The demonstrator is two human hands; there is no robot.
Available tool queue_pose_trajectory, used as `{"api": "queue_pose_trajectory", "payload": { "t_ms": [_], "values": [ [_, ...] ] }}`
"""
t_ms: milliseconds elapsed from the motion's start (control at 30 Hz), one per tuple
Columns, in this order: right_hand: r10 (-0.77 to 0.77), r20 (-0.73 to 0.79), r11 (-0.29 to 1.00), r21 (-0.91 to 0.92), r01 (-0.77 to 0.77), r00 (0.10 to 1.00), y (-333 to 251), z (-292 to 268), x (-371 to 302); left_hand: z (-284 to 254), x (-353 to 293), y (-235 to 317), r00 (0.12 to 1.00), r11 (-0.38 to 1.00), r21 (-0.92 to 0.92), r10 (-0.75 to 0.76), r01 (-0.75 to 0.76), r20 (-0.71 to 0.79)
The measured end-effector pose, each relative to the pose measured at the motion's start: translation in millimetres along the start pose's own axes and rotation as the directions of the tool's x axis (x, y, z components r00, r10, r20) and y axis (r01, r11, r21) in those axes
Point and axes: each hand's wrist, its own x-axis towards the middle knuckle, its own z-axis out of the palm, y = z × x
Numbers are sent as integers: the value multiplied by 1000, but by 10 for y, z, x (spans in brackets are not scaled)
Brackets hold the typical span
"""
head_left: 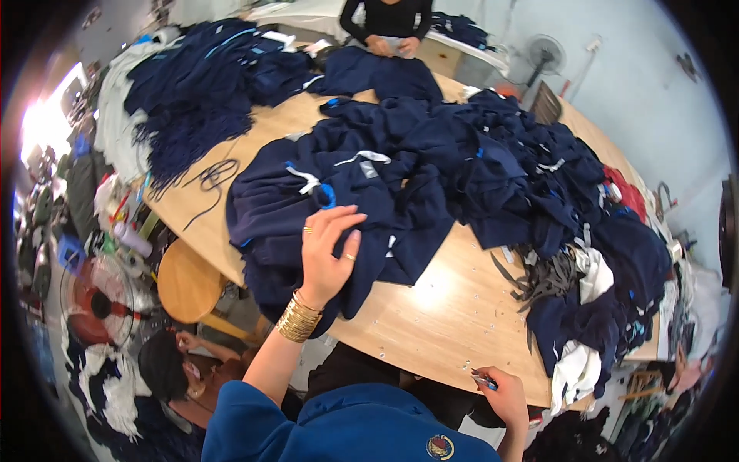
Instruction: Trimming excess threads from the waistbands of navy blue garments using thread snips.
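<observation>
My left hand (327,258), with rings and gold bangles at the wrist, is held over a navy garment (273,208) on the table. Its fingers are apart and slightly bent; whether the fingertips touch the cloth I cannot tell. Just beyond them lie a bright blue strip (328,196) and a knotted white drawstring (306,183) on the garment. Down at the table's near edge, my right hand (504,394) is closed around small thread snips (483,379), their tips pointing up and left. The palm hides most of the snips.
Piled navy garments (493,154) run across the wooden table (431,316), with dark grey strips (543,281) at right. Another person's hands (392,46) handle cloth at the far side. A second person (181,373) sits low at left, by a stool (188,281) and a fan (98,302).
</observation>
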Motion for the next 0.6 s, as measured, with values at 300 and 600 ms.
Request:
{"api": "queue_pose_trajectory", "payload": {
  "t_ms": [300,600],
  "values": [
    [129,-58,990,-50,-132,990,150,-1,-230,1238,-109,196,805,900,-413,141,138,576],
    [279,-142,959,86,-269,950,499,81,-605,2255,-8,-95,968,999,-52,8,6,251]
  ]
}}
